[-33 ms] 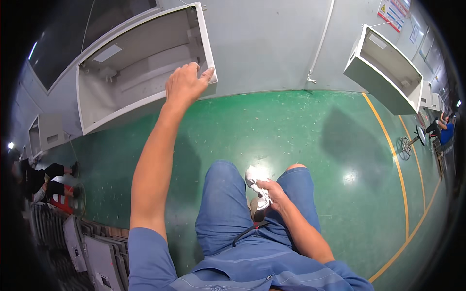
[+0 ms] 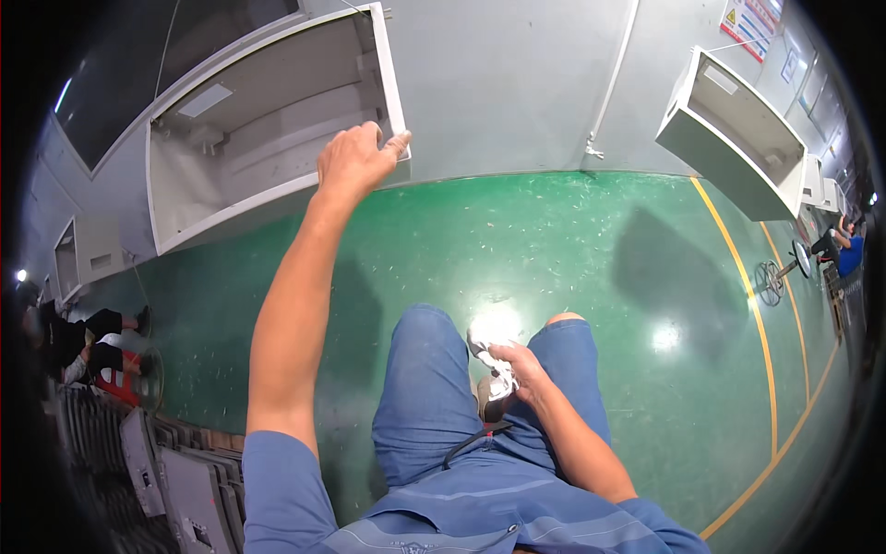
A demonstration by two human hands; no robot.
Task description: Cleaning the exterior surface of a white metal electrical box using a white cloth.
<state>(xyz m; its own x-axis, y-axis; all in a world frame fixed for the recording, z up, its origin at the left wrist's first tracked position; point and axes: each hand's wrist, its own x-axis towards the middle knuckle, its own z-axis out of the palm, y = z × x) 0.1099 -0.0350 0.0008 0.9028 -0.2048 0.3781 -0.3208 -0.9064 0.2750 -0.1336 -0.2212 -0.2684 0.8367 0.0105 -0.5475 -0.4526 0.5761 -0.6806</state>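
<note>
Upper left of the frame, we see an open grey metal cabinet box (image 2: 268, 120), hollow side toward us, with only brackets and a pale panel inside. Its long axis runs from lower left up to upper right. Our left hand (image 2: 355, 159) reaches up with the arm nearly straight, fingers curled over the box's lower right corner, gripping the rim. Centre low, our right hand (image 2: 517, 365) rests by the knees, closed around a white crumpled cloth (image 2: 489, 346). Upper right, a second open box (image 2: 738, 138) hangs on the wall above the green floor (image 2: 554, 240).
</note>
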